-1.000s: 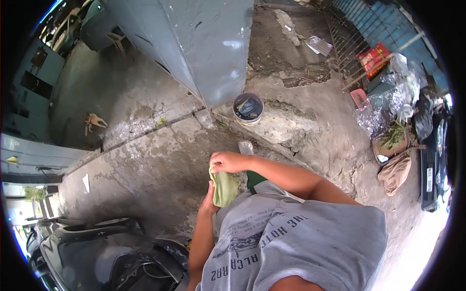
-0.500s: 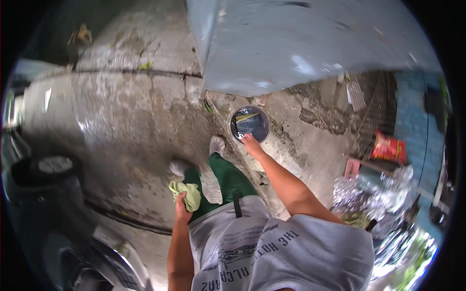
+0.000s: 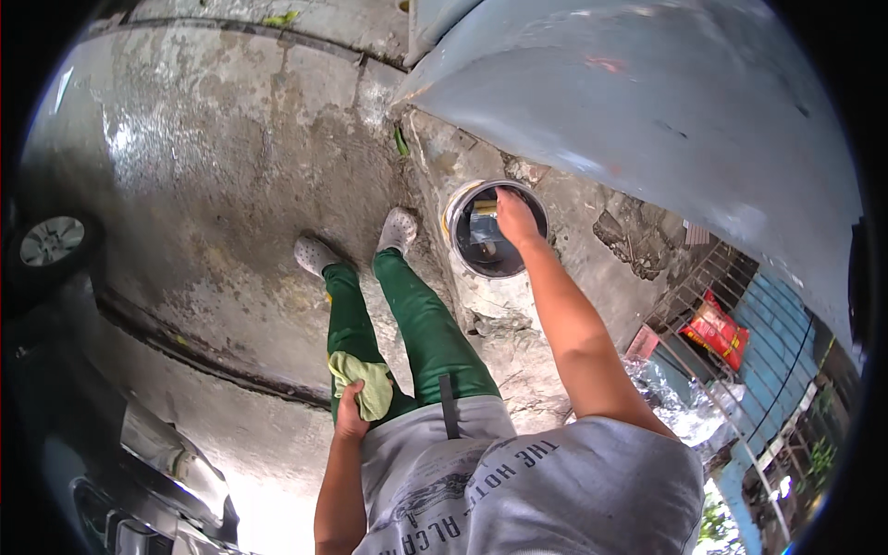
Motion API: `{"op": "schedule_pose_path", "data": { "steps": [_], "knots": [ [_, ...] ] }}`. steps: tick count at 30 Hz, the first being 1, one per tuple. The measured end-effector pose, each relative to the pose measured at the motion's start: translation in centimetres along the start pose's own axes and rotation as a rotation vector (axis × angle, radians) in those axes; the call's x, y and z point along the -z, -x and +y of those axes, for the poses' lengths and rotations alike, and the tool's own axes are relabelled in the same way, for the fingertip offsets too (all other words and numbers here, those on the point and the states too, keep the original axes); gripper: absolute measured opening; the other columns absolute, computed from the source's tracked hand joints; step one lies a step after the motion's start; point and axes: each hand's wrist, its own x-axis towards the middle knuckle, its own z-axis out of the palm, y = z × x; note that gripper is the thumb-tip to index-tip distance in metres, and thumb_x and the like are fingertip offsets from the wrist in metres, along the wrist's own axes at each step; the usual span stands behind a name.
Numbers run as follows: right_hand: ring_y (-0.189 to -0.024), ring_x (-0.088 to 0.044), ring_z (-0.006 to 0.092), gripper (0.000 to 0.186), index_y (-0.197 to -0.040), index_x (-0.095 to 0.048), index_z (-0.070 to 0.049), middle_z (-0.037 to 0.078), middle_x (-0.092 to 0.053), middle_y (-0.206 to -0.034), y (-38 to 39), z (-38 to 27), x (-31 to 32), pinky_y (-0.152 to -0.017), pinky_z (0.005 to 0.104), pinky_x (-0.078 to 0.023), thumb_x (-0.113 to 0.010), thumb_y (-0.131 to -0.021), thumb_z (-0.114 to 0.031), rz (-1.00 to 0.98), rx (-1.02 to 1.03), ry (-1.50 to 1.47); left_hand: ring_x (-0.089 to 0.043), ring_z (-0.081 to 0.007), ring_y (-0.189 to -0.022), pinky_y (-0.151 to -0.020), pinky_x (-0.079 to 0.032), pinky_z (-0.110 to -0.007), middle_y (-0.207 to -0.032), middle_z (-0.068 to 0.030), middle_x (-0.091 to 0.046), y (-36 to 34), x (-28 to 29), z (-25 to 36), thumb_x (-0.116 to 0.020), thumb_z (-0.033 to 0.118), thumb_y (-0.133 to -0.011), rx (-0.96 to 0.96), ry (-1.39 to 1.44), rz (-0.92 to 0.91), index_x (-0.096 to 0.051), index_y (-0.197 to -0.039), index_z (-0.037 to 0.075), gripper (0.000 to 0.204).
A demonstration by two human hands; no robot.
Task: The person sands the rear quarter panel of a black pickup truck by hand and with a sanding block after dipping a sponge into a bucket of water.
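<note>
My left hand [image 3: 350,413] is closed around a crumpled light green cloth [image 3: 372,384], held in front of my left thigh. My right arm stretches forward to a round bucket [image 3: 453,222] on the concrete. Over the bucket's opening, my right hand [image 3: 516,218] dips in near the far right side of the rim. Its fingers point down and inward, and I cannot make out whether they grip anything. Inside, the bucket looks dark, with a yellow strip and a pale bluish patch that may be contents or reflections.
Wet, stained concrete [image 3: 203,176] spreads to the left. A large grey-blue panel [image 3: 629,102] rises beyond the bucket. A dark vehicle's wheel [image 3: 54,242] is at the left. On the right are a metal grille [image 3: 689,305], a red bag [image 3: 717,331] and crinkled silvery plastic [image 3: 680,398].
My right hand has moved from the bucket's near rim to over its far right part. The view has shifted, and my left hand still holds the cloth by my thigh.
</note>
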Motion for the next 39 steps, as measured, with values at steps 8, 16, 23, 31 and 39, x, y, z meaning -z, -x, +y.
{"op": "schedule_pose_path", "data": {
  "steps": [8,16,23,31,39],
  "knots": [
    [-0.139,-0.054,0.0397,0.050,-0.138,-0.065,-0.006,0.023,-0.054,-0.152,-5.1,3.4,-7.9,-0.116,0.0502,-0.043,-0.047,-0.105,-0.039,-0.794,-0.314,0.218,-0.068,-0.0418,-0.119,-0.105,-0.055,-0.053,-0.134,-0.0229,-0.065,-0.3,0.7,-1.0,-0.059,0.032,-0.095,0.003,0.036,0.105,-0.049,-0.144,-0.004,0.062],
    [-0.135,-0.057,0.0371,0.048,-0.138,-0.065,-0.006,0.021,-0.057,-0.148,-4.1,5.2,-13.6,-0.114,0.0485,-0.044,-0.050,-0.104,-0.037,-0.938,-0.181,0.387,-0.067,-0.0408,-0.120,-0.106,-0.054,-0.053,-0.134,-0.0223,-0.065,-1.2,-0.6,-1.5,-0.060,0.036,-0.095,0.070,0.060,0.152,-0.049,-0.144,-0.003,0.064],
    [-0.130,-0.061,0.0352,0.047,-0.137,-0.066,-0.006,0.020,-0.062,-0.142,-4.3,5.6,-14.9,-0.112,0.0471,-0.045,-0.052,-0.104,-0.036,-0.934,-0.122,0.464,-0.067,-0.0387,-0.120,-0.104,-0.054,-0.051,-0.128,-0.0222,-0.068,-1.4,-0.4,-0.9,-0.060,0.045,-0.094,0.059,0.023,0.167,-0.052,-0.144,-0.002,0.069],
    [-0.124,-0.065,0.0331,0.046,-0.137,-0.066,-0.005,0.018,-0.066,-0.135,-3.0,6.8,-15.4,-0.109,0.0455,-0.047,-0.055,-0.103,-0.035,-0.957,-0.144,0.520,-0.067,-0.0396,-0.120,-0.105,-0.054,-0.051,-0.126,-0.0233,-0.069,-1.6,-0.2,-0.6,-0.061,0.042,-0.093,0.082,0.042,0.169,-0.052,-0.143,-0.003,0.068],
    [-0.118,-0.068,0.0309,0.045,-0.136,-0.066,-0.004,0.017,-0.071,-0.128,-2.5,8.7,-15.0,-0.107,0.0439,-0.049,-0.058,-0.103,-0.033,-0.980,-0.122,0.633,-0.068,-0.0394,-0.119,-0.103,-0.055,-0.052,-0.133,-0.0199,-0.065,-1.7,-0.7,-0.3,-0.060,0.033,-0.095,0.095,0.115,0.157,-0.050,-0.143,-0.003,0.062]
  ]
}}
